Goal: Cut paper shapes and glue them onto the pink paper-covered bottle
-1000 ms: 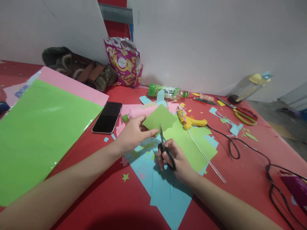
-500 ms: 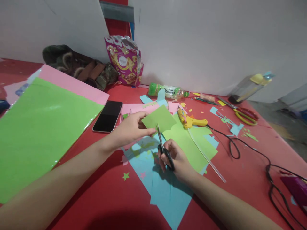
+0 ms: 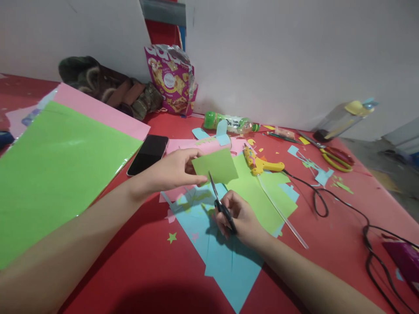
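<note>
My left hand (image 3: 178,169) pinches the left edge of a small green paper piece (image 3: 218,165), held up over the table. Black-handled scissors (image 3: 225,216) are gripped in my right hand (image 3: 240,218), fingers wrapped round the handles. Their blades point up and away, with the tips at the paper's lower edge near my left thumb. Below lie blue paper sheets (image 3: 225,270) and a larger green sheet (image 3: 275,205). A small green paper star (image 3: 172,237) rests on the red table left of the blue sheets.
A yellow glue gun (image 3: 262,165) with a clear stick and black cord (image 3: 347,205) lies at right. Red-and-yellow scissors (image 3: 337,157), a bottle (image 3: 232,123) and a snack bag (image 3: 172,83) stand or lie behind. A phone (image 3: 149,152) is beside wrapped green paper (image 3: 65,174).
The green paper piece has turned in my left hand, its top edge now closer to level. The scissor tips have shifted slightly left along its lower edge.
</note>
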`<control>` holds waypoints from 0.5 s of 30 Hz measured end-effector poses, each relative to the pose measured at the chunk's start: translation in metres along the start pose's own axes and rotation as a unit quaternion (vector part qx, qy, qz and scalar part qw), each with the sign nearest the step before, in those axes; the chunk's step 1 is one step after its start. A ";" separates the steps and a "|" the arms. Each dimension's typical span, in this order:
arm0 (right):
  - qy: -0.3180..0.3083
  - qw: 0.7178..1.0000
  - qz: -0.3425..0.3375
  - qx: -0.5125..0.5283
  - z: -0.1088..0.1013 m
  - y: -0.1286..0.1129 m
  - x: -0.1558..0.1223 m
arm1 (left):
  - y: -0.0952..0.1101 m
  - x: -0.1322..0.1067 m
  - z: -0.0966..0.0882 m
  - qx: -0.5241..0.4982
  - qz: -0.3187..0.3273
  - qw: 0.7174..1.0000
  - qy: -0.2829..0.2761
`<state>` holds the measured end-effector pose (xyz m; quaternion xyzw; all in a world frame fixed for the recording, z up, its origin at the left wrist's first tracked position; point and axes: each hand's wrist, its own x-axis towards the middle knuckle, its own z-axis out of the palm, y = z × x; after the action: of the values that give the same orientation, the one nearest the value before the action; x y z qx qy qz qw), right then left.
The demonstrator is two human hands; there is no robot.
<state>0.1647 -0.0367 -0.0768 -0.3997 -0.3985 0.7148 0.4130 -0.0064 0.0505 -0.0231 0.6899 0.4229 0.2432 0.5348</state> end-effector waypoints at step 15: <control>0.010 1.000 -0.004 0.003 0.000 0.001 0.000 | 0.001 0.000 0.003 -0.053 0.021 0.998 0.020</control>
<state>0.1642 -0.0366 -0.0773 -0.4040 -0.3936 0.7105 0.4208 -0.0036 0.0486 -0.0232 0.6643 0.4059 0.2902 0.5566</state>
